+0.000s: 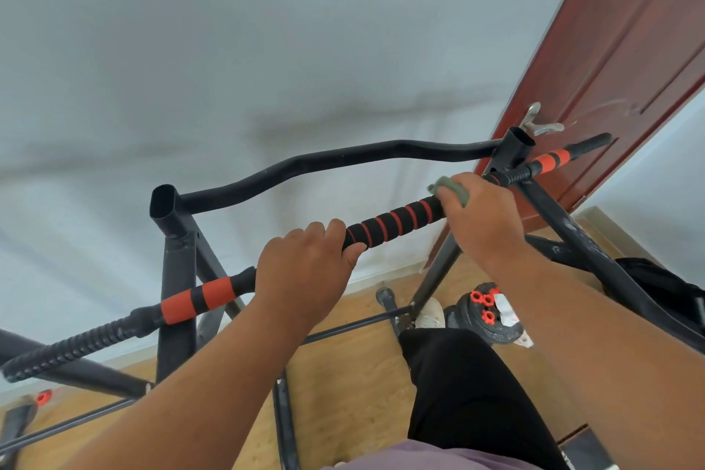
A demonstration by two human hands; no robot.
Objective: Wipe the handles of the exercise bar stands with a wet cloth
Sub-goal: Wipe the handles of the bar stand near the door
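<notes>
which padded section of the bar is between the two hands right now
The black foam section with thin red spiral stripes, between the left hand and the right hand holding the green cloth. The two sections with broad orange bands lie outside the hands.

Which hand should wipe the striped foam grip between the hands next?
Right. The right hand already holds the green cloth wrapped on the bar at the striped foam grip's end. The left hand is bare, gripping the bar, so it likely serves best as the steadying hand.
</notes>
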